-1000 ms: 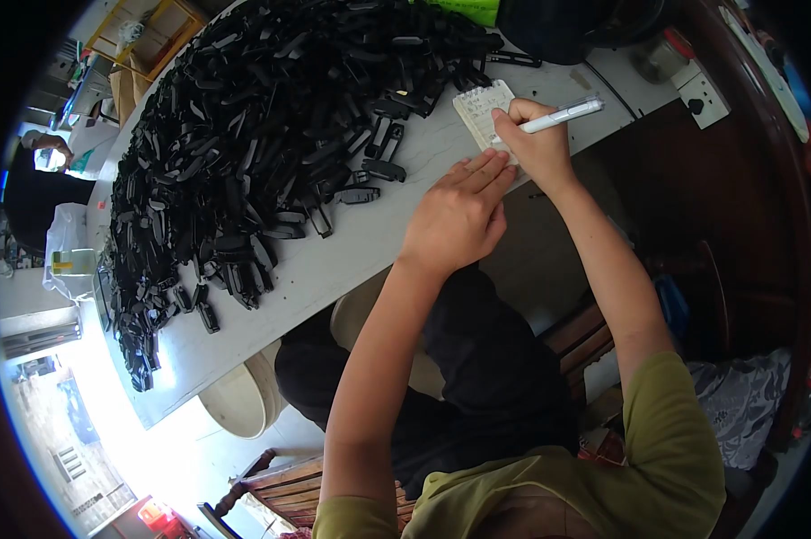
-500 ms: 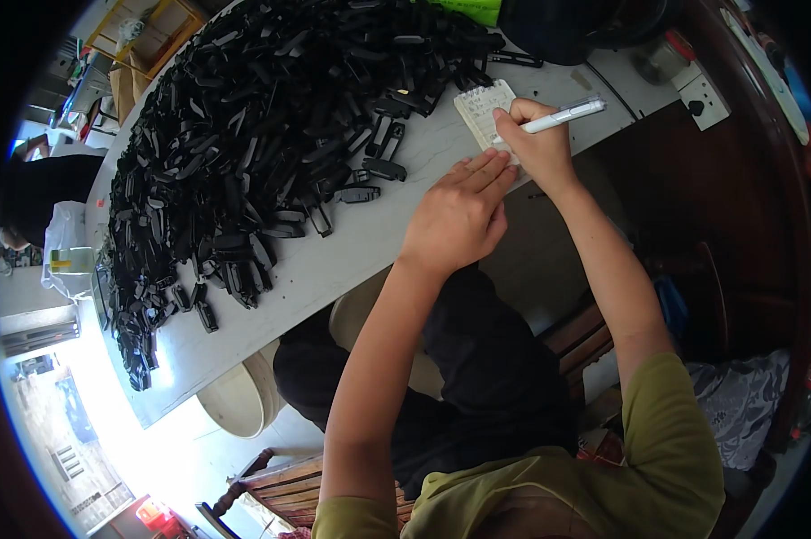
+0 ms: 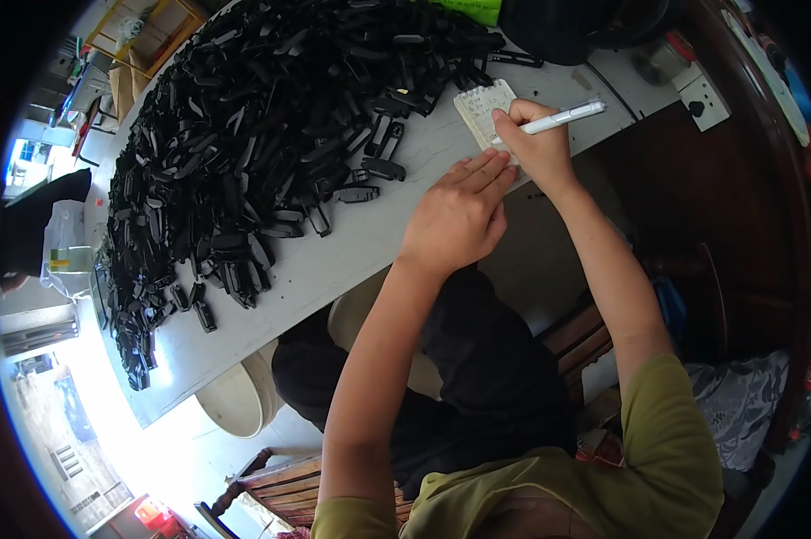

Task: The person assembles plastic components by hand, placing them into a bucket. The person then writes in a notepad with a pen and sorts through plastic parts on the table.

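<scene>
A small spiral notepad point(image 3: 479, 111) with handwriting on its page lies near the table edge. My right hand point(image 3: 538, 144) is closed around a white pen point(image 3: 574, 115), its tip end down at the lower part of the page. Flat and with fingers stretched out, my left hand point(image 3: 459, 213) rests at the notepad's bottom edge, its fingertips beside the pen tip. Nothing shows in the left hand. To the left of both hands spreads a large heap of black plastic parts point(image 3: 271, 126), a few of them lying loose at its near edge.
The white table point(image 3: 307, 269) carries the heap. Behind the notepad are a black rounded object point(image 3: 585, 31), a jar with a red lid point(image 3: 666, 56) and a white power socket point(image 3: 702, 97). A pale bucket point(image 3: 239, 395) stands under the table. A dark-clothed person point(image 3: 42, 225) is at far left.
My hands, the pen and the notepad stay almost in place. The dark-clothed person at the far left has shifted lower and away from the table corner.
</scene>
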Motion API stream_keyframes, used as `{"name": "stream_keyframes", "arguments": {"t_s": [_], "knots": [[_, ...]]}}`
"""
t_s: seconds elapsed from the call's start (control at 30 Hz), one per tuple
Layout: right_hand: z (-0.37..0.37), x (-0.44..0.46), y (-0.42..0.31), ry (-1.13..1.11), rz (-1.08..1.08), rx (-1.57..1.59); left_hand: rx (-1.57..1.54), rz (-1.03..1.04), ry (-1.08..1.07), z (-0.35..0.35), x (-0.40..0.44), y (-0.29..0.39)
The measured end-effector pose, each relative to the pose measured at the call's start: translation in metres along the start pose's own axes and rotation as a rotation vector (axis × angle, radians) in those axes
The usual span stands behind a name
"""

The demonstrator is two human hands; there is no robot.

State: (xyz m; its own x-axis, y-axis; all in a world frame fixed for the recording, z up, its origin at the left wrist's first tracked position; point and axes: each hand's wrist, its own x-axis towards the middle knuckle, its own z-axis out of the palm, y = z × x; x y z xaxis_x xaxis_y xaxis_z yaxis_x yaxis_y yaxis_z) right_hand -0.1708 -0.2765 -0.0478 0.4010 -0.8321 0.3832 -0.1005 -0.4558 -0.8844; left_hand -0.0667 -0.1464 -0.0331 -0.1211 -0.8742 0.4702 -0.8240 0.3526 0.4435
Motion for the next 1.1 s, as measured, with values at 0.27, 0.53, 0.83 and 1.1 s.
{"name": "stream_keyframes", "arguments": {"t_s": [0.27,0.53,0.83,1.1], "knots": [[-0.0002,-0.0001,-0.0002,0.029,-0.023,-0.049,0.026,0.006,0.019,0.0006,-0.0004,0.0001],[-0.0009,-0.0017,-0.0065,-0.029,-0.001,-0.073,0.003,-0.005,-0.005,0.0000,-0.0002,0.0003],[-0.0012,0.0002,-0.0046,0.023,-0.004,0.012,0.028,0.005,0.011,0.0014,-0.0006,-0.0001],[-0.0008,-0.0010,-0.0010,0.035,-0.034,-0.044,0.029,0.007,0.014,0.0011,-0.0006,0.0001]]}}
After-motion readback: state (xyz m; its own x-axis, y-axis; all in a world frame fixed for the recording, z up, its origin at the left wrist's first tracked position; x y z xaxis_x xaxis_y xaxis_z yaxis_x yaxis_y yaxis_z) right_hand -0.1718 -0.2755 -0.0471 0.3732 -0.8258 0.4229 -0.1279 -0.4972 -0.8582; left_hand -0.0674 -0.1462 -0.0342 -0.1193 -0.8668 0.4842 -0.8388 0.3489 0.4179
